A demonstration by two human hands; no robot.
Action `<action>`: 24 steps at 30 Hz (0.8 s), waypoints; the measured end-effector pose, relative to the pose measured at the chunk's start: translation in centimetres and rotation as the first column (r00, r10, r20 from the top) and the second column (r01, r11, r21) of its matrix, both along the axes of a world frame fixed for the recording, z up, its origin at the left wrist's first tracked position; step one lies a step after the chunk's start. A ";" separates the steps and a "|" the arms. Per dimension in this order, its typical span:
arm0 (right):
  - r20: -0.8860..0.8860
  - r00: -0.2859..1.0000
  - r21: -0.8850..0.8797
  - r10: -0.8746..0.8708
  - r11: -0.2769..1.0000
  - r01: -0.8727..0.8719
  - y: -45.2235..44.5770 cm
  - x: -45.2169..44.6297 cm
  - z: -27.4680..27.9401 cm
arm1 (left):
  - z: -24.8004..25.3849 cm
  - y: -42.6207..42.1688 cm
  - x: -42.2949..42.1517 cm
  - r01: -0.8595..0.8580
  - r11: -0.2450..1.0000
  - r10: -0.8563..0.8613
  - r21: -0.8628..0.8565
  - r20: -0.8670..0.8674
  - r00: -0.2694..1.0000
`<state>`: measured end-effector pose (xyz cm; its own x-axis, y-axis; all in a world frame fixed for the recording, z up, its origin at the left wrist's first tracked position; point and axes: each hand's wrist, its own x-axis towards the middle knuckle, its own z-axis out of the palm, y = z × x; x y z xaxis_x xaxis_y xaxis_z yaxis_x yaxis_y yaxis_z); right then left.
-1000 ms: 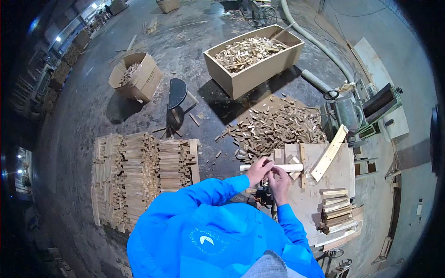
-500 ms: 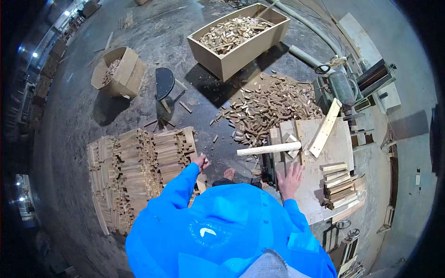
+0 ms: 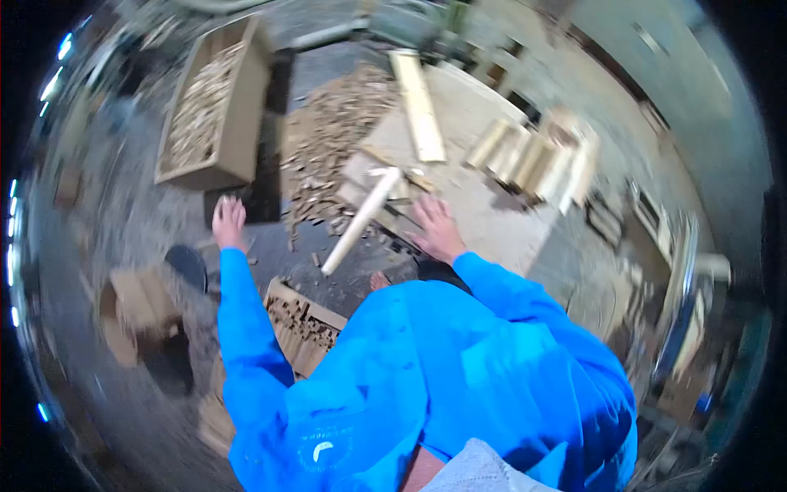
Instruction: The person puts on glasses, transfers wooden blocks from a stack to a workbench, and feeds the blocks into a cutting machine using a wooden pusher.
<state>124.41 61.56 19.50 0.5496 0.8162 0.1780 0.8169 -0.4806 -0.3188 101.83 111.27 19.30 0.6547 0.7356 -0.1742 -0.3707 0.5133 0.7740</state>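
My left hand [image 3: 229, 220] is out over the floor near the big box, slightly blurred, with its fingers extended and nothing seen in it. At the near edge of the worktable [image 3: 500, 221], my right hand [image 3: 438, 230] is spread flat, palm down, apparently touching the top. Just left of it a pale wooden strip [image 3: 359, 223] juts over the table edge. A longer pale board [image 3: 419, 107] lies further back on the table. A row of short wooden strips [image 3: 525, 160] rests at the table's right side.
A large box of wood offcuts [image 3: 234, 168] stands at the upper left. Offcuts [image 3: 336, 123] are heaped on the floor behind the table. Down left are a cardboard box [image 3: 143, 299], a dark round-edged stool [image 3: 187, 266] and stacked wooden pieces [image 3: 299, 328], partly behind my sleeve.
My view and body have turned to the right, blurring the surroundings. My left arm has swung forward from the stacked wood and its fingers have straightened. My right hand stays at the table edge.
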 end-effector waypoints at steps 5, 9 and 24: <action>0.016 0.972 0.126 -0.234 0.965 0.230 -1.9 2.7 1.4 | -4.0 -16.9 5.4 0.399 0.717 0.107 0.572 -0.655 0.748; 0.213 0.860 0.079 -0.463 0.886 0.457 -2.5 9.3 5.6 | -0.8 -24.4 9.5 0.560 0.517 0.164 0.647 -0.717 0.677; -0.115 0.821 -0.003 -0.559 0.827 0.563 2.7 22.3 -0.6 | 1.2 -26.7 12.9 0.891 0.273 0.249 0.362 -0.921 0.298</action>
